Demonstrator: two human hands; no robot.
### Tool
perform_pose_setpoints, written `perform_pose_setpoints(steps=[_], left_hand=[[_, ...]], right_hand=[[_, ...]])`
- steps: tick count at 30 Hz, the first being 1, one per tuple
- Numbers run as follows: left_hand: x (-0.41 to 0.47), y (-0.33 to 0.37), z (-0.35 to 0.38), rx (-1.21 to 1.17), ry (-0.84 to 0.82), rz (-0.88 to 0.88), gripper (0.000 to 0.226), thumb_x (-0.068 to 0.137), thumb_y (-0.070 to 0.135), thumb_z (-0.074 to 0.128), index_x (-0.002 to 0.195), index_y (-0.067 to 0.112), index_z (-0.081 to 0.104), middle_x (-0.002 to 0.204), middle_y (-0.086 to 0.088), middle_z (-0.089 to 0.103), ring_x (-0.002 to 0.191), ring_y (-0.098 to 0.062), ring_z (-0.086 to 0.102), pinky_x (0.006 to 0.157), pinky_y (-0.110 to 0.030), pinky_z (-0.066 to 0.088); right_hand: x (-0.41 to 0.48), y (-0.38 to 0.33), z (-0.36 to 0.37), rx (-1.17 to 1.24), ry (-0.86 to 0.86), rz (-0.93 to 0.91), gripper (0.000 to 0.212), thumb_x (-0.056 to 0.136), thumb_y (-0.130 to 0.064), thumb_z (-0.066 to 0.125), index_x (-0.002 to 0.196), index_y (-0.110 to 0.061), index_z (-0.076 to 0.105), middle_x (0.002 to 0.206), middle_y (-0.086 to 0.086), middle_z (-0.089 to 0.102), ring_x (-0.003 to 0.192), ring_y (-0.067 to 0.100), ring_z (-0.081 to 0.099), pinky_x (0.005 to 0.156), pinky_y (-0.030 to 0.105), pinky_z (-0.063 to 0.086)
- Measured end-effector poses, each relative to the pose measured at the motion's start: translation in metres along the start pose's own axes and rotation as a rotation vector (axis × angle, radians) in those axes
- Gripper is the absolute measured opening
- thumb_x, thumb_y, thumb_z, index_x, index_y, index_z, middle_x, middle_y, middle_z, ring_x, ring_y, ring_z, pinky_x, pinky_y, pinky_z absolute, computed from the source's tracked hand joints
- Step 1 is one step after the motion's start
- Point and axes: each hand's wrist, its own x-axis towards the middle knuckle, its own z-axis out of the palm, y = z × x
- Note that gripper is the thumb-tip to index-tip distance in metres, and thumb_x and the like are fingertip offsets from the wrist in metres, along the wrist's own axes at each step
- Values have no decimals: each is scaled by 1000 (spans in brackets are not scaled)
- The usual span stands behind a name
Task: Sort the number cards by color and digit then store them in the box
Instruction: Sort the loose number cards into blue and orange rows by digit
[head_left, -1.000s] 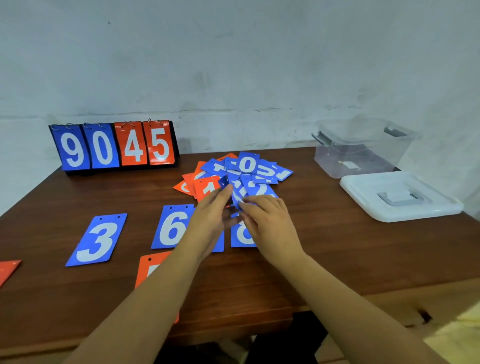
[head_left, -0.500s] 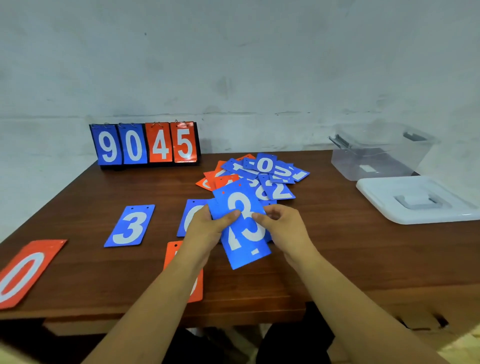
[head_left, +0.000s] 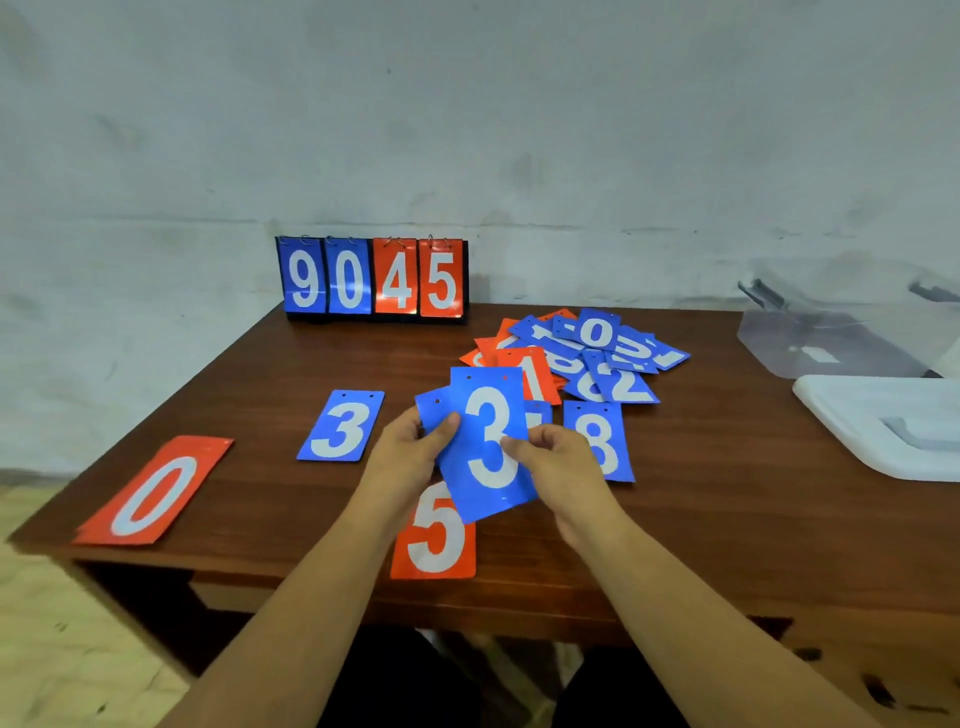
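Both hands hold a small stack of blue cards above the table, a blue 3 card (head_left: 485, 441) on top. My left hand (head_left: 410, 447) pinches the stack's left edge and my right hand (head_left: 558, 467) pinches its right edge. Laid out flat on the table are a blue 3 (head_left: 342, 426), a blue 8 (head_left: 602, 441), a red 5 (head_left: 435, 535) partly under the held cards, and a red 0 (head_left: 156, 493) at the left edge. A mixed pile of blue and red cards (head_left: 582, 353) lies behind. The clear box (head_left: 841, 332) stands open at the far right.
A flip scoreboard (head_left: 371, 278) reading 9 0 4 5 stands at the table's back edge against the wall. The box's white lid (head_left: 883, 421) lies flat in front of the box. The table's front edge is close to my forearms.
My hands lifted blue cards from the pile and drew them toward me. The held stack has turned more upright, with the blue 3 squared on top. The camera view has shifted left.
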Motion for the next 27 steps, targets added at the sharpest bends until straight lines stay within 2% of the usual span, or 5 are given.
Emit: perform_pose_setpoints(steps=[4,11,17,24,27], left_hand=[[1,1,-42,83,227,-19,34,91,37,66,116,13,64,102,-5,75,85,-22,74,77,-47,61],[-4,11,-117,156,452,23,20,96,37,57,108,22,62,96,-1,73,82,-21,72,78,-44,60],[-3,6,-147,76,529,-36,12,96,27,55,84,28,53,92,-1,65,79,-19,67,76,-38,56],[9,-3,-162,102,505,-29,6,96,31,58,91,31,56,90,7,66,79,-12,68,64,-27,56],[16,-7,-163,119,490,-34,4,95,32,60,94,32,57,94,8,67,82,-12,69,66,-28,57]], right_hand=[[8,-7,32,-29,86,-27,35,95,-28,60,94,7,61,105,24,64,99,35,63,83,51,56],[52,-20,104,-207,125,-129,8,88,-20,68,82,-18,63,92,1,64,97,22,65,82,43,57],[78,-28,165,-451,70,-165,16,87,-17,67,95,-3,71,95,14,71,87,30,66,65,31,48],[79,-17,193,-997,32,-249,26,92,-25,60,112,-8,59,112,11,63,100,31,64,72,35,50],[81,-12,191,-1028,31,-303,23,94,-31,58,105,-11,60,101,9,65,92,28,65,68,35,50]])
